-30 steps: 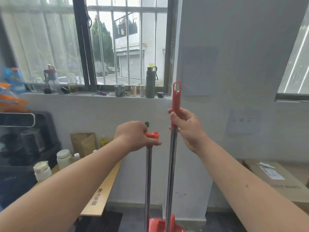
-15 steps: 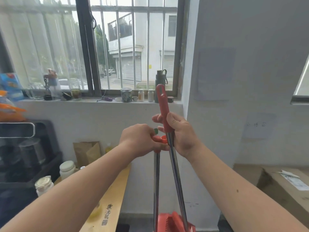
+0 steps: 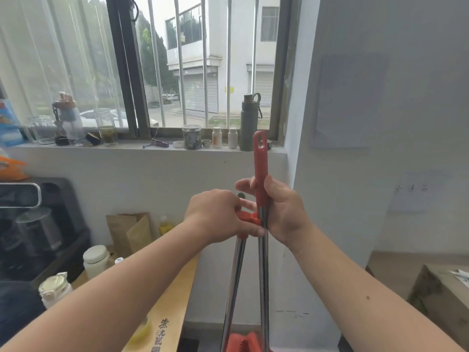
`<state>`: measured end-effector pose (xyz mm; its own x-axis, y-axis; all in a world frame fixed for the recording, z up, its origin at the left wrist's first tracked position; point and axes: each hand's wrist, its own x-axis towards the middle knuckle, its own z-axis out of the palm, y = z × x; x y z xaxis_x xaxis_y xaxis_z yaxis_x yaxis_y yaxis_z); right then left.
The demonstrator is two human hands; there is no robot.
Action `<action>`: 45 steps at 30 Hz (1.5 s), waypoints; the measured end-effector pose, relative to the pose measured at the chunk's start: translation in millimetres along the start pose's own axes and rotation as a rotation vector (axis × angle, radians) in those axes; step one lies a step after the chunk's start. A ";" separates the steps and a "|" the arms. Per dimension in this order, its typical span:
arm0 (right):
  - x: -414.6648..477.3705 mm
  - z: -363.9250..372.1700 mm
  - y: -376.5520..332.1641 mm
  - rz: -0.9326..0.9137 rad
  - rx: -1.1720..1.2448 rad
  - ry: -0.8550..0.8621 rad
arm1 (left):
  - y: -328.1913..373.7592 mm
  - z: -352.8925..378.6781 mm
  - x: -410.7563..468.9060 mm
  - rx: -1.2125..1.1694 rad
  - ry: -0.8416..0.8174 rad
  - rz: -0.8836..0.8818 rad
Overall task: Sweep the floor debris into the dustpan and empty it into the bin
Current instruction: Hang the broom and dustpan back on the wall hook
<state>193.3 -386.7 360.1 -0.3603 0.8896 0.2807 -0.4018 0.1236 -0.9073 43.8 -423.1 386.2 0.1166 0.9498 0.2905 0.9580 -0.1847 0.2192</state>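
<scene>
Two upright metal poles with red plastic tops stand before me. My right hand (image 3: 281, 212) is shut on the broom handle (image 3: 260, 163), whose red grip rises above my fist. My left hand (image 3: 218, 215) is shut on the shorter dustpan handle (image 3: 234, 280), at its red clip (image 3: 247, 217), which touches the broom pole. The two hands are pressed together. The red dustpan (image 3: 245, 342) shows only at the bottom edge. The floor, any debris and a bin are out of view.
A windowsill (image 3: 127, 146) holds bottles and jars, among them a grey flask (image 3: 250, 123). A wooden table (image 3: 167, 308) with jars stands at lower left beside a black appliance (image 3: 38, 224). Cardboard boxes (image 3: 441, 295) lie at lower right. A white wall corner (image 3: 299, 148) is straight ahead.
The two handles came together: my right hand brought the broom handle left against the dustpan handle's clip, and the hands now touch. My view shifted slightly left and closer.
</scene>
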 end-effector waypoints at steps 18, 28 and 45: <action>120.8 -123.9 49.2 0.106 0.176 -0.142 | 5.3 91.4 151.6 0.059 -0.023 -0.158; 168.6 -145.8 132.7 0.250 0.322 -0.152 | -53.1 168.9 190.3 0.019 -0.200 -0.170; 230.6 -185.6 219.6 0.255 -0.001 0.289 | -104.9 259.8 270.0 -0.071 -0.376 -0.151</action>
<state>178.3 -72.8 167.5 -0.1962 0.9791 -0.0543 -0.3292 -0.1179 -0.9369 42.8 -81.7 199.6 0.0765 0.9912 -0.1080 0.9528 -0.0408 0.3008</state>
